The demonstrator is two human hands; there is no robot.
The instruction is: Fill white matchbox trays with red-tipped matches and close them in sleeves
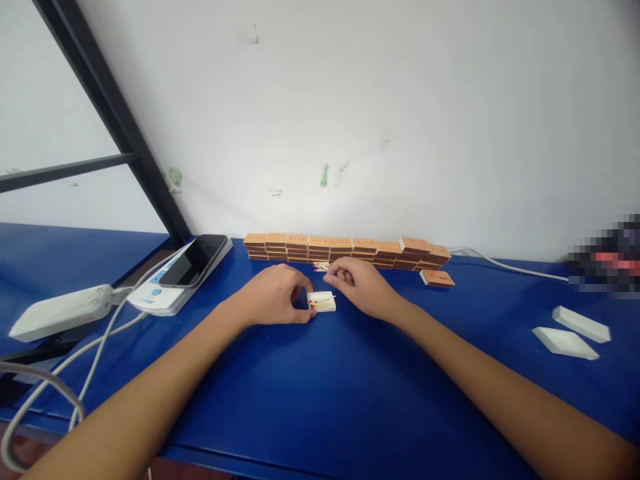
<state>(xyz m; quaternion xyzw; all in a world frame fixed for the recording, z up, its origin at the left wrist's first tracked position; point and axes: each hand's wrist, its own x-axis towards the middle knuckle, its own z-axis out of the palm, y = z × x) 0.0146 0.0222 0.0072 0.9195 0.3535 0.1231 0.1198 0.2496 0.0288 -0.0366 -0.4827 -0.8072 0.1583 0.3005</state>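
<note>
Between the thumb and fingers of my left hand [275, 295] is a small white matchbox tray [327, 304], resting on the blue tabletop. Several red-tipped matches lie inside it. My right hand [361, 283] hovers just right of the tray, its fingers curled and thumb pressed to the forefinger; whatever they may pinch is too small to make out. Just beyond those fingertips lies a little pile of loose matches [321, 266]. Behind both hands, a long row of stacked orange matchboxes [320, 248] runs along the wall, and the pile sits at its foot.
A single matchbox [438, 278] lies right of the row. Two white tray-like pieces [565, 343] are at the far right. To the left, a black phone [194, 261] rests on a white power strip [173, 293], beside a white adapter [63, 312] and looping cables. A black metal frame [115, 113] rises there.
</note>
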